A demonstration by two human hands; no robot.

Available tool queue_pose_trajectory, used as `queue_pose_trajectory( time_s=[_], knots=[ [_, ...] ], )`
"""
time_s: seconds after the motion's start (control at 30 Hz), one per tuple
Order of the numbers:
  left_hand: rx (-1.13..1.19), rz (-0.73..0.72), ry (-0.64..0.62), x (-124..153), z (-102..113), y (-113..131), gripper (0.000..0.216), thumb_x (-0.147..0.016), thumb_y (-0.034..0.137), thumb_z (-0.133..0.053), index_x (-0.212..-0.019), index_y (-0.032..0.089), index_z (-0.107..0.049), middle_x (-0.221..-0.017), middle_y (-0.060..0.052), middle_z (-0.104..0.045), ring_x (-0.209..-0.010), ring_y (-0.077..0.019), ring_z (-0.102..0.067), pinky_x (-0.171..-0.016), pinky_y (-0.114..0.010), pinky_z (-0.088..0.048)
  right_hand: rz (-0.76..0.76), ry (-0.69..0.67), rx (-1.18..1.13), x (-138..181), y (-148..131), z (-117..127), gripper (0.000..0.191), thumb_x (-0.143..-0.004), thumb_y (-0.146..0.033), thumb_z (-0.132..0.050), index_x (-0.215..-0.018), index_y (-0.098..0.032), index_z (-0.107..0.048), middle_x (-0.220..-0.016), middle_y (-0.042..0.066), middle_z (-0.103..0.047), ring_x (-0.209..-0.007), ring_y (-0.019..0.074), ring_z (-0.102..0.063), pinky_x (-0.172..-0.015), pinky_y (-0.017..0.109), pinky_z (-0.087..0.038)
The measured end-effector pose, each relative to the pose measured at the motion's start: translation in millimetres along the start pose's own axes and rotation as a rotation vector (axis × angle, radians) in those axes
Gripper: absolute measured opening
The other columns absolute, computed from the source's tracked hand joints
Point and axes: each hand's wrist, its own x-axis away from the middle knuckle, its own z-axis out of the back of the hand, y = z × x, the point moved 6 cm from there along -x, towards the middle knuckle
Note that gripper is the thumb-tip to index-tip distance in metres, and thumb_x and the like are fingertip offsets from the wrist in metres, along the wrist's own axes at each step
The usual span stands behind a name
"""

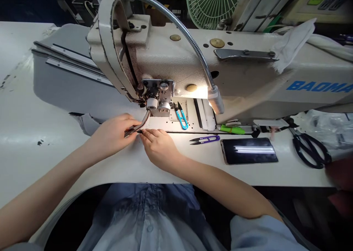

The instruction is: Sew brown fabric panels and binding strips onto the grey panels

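A narrow dark fabric strip (144, 120) runs down from the needle area of the sewing machine (160, 96). My left hand (114, 133) pinches this strip between thumb and fingers, just in front of the machine's presser area. Close beside it, my right hand (160, 146) has its fingers together at the strip's near end, pressed down by the table. Its fingertips cover whatever lies under them, so I cannot make out how much of the strip it grips. Light-blue thread snips (181, 118) lie on the machine bed to the right of the needle.
Purple thread snips (204, 140), a phone (249, 151), a green-handled tool (232, 129) and black-handled scissors (311, 149) lie to the right. Grey panels with dark and white strips (74, 65) rest at left behind the machine head. A lamp (216, 101) hangs over the bed.
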Motion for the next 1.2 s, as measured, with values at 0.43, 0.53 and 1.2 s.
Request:
queue_pose_trajectory(
  time_s=[0.43, 0.53, 1.2],
  knots=[
    [-0.083, -0.161, 0.295, -6.8, -19.0, -4.5, 0.040, -0.100, 0.020, -0.033, -0.110, 0.016, -0.072, -0.094, -0.010, -0.068, -0.087, -0.0227, -0.057, -0.080, -0.035, -0.051, -0.072, -0.065, -0.031, -18.0, 13.7, 1.5, 0.037, -0.099, -0.010, -0.040, -0.127, -0.003, -0.062, -0.123, 0.016, -0.069, -0.111, 0.0266, -0.060, -0.090, 0.040, -0.048],
    [-0.116, -0.183, 0.320, -12.8, -20.1, -5.6, 0.040, -0.100, 0.019, -0.033, -0.107, 0.016, -0.072, -0.091, -0.010, -0.067, -0.084, -0.0225, -0.055, -0.076, -0.034, -0.050, -0.105, -0.052, -0.050, -21.1, 18.7, 0.8, 0.036, -0.098, -0.010, -0.040, -0.125, -0.004, -0.063, -0.122, 0.018, -0.069, -0.111, 0.0266, -0.060, -0.089, 0.040, -0.049],
    [-0.152, -0.281, 0.404, -33.6, -31.6, -11.3, 0.028, -0.098, 0.011, -0.038, -0.102, 0.018, -0.064, -0.105, -0.010, -0.069, -0.103, -0.0255, -0.060, -0.089, -0.040, -0.053, -0.107, 0.249, -0.213, -21.1, 35.2, 15.9, 0.033, -0.094, -0.010, -0.046, -0.116, -0.016, -0.070, -0.118, 0.010, -0.073, -0.118, 0.0231, -0.065, -0.098, 0.039, -0.053]
  ],
)
